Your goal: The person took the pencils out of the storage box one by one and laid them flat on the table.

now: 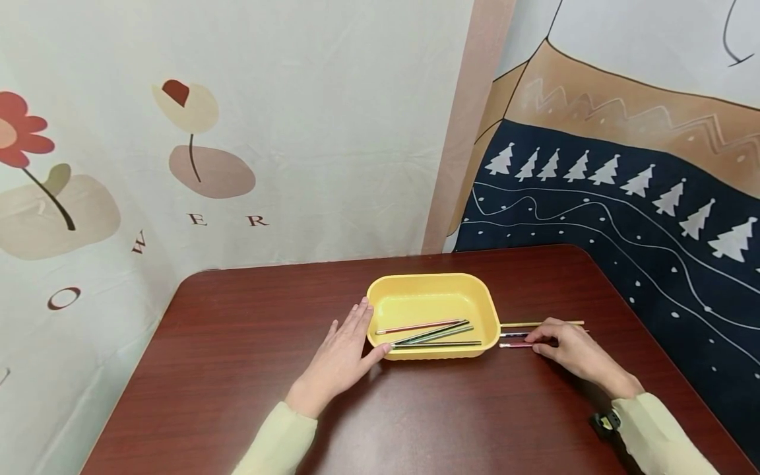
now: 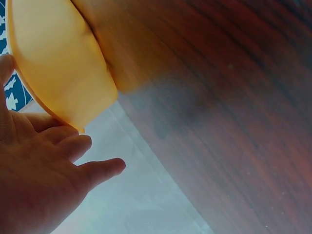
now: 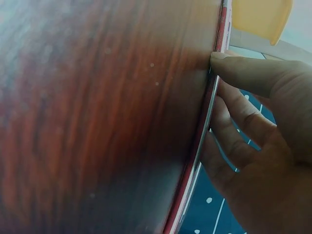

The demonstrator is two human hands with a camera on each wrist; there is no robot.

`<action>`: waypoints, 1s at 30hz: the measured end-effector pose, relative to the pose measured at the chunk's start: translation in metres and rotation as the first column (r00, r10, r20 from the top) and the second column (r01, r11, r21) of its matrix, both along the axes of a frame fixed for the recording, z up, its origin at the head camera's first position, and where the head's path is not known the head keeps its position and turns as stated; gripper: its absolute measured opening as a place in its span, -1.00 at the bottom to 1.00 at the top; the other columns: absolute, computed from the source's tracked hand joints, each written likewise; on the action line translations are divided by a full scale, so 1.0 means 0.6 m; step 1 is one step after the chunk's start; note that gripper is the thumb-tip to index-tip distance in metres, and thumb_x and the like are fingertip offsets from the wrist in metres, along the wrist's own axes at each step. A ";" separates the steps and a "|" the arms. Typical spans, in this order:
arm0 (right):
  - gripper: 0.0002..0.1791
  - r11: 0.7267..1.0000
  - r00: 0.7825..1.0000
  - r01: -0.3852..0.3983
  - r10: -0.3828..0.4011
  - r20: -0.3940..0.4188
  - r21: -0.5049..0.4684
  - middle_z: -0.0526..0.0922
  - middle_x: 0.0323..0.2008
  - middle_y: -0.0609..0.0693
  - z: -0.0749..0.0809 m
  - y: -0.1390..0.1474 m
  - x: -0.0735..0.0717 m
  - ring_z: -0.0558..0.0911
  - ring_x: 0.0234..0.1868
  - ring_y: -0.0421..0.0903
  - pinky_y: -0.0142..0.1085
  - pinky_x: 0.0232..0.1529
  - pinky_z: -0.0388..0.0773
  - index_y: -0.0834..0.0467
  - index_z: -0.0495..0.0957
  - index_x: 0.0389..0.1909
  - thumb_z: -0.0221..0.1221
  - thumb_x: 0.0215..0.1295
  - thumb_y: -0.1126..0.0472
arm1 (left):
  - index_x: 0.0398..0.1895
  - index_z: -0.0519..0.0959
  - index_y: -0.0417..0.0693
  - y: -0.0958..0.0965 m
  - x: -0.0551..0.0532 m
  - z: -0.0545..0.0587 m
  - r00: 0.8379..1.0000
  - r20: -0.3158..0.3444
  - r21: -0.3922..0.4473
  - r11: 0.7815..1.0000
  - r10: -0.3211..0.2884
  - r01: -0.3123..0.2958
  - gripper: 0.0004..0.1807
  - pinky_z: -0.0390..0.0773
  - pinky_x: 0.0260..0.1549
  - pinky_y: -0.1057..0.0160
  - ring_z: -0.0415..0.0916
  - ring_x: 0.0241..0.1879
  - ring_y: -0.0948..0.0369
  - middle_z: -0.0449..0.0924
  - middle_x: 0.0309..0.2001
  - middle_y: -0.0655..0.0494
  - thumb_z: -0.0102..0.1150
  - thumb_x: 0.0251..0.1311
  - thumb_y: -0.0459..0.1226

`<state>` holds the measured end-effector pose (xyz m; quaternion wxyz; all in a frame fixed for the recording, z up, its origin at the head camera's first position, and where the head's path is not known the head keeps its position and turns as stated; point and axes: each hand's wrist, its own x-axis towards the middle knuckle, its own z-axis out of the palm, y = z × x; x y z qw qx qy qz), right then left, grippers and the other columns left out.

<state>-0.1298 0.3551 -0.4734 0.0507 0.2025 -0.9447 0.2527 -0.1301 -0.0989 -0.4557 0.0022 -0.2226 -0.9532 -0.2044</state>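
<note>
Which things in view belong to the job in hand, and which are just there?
Part of the job:
- tub, left hand on it
- pencils in tub
- pencils right of tub, right hand at them

Just there:
- table
- flower sheet
- tree sheet
- wrist strap

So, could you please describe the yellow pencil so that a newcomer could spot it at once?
On the brown table, find the yellow tray. Just to its right, by the right hand, the yellow pencil lies farthest from the person in a row of three. Its colour sets it apart from the dark pencil and reddish pencil.
</note>
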 end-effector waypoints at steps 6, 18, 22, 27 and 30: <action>-0.76 1.000 1.000 0.006 -0.006 0.012 0.002 0.62 -0.29 -0.27 0.001 -0.001 0.000 0.49 -0.32 -0.33 -0.33 -0.30 0.53 -0.04 0.76 -0.27 0.45 0.18 0.39 | 0.63 0.09 -0.26 0.001 -0.001 0.000 1.000 -0.001 -0.010 1.000 0.004 -0.004 -0.03 0.08 0.47 -0.30 -0.04 0.62 -0.02 -0.02 0.64 -0.11 -0.04 0.47 0.27; -0.78 0.999 0.999 0.049 -0.049 -0.016 0.024 0.67 -0.20 -0.20 0.006 0.000 0.005 0.60 -0.22 -0.23 -0.27 -0.22 0.61 -0.03 0.76 -0.20 0.47 0.18 0.31 | 0.63 0.10 -0.26 0.002 -0.001 0.000 1.000 -0.004 -0.012 1.000 0.006 -0.007 -0.03 0.09 0.47 -0.30 -0.03 0.61 -0.04 -0.02 0.64 -0.12 -0.03 0.47 0.27; -0.77 0.997 0.996 0.074 -0.071 -0.061 0.039 0.69 -0.13 -0.14 0.013 -0.001 0.012 0.66 -0.13 -0.10 -0.13 -0.13 0.64 -0.01 0.76 -0.15 0.49 0.18 0.26 | 0.63 0.10 -0.26 0.002 0.000 -0.001 1.000 -0.005 -0.011 1.000 0.006 -0.006 -0.04 0.08 0.47 -0.30 -0.03 0.61 -0.03 -0.02 0.64 -0.12 -0.03 0.48 0.27; -0.67 0.992 0.992 0.118 -0.117 -0.043 0.041 0.69 0.03 0.06 0.024 -0.003 0.024 0.65 0.03 0.10 0.14 0.01 0.59 0.09 0.73 0.00 0.47 0.23 0.16 | 0.63 0.10 -0.26 0.002 0.000 0.001 1.000 -0.002 -0.014 1.000 0.005 -0.005 -0.04 0.07 0.47 -0.29 -0.05 0.62 -0.02 -0.02 0.64 -0.11 -0.02 0.48 0.26; -0.58 0.991 0.991 0.132 -0.131 -0.036 0.020 0.63 0.17 0.16 0.031 -0.007 0.029 0.59 0.15 0.21 0.25 0.07 0.53 0.14 0.69 0.10 0.46 0.27 0.10 | 0.63 0.09 -0.26 0.002 0.000 0.001 1.000 -0.004 -0.014 1.000 0.005 -0.005 -0.04 0.07 0.47 -0.30 -0.04 0.62 -0.03 -0.02 0.64 -0.11 -0.02 0.48 0.26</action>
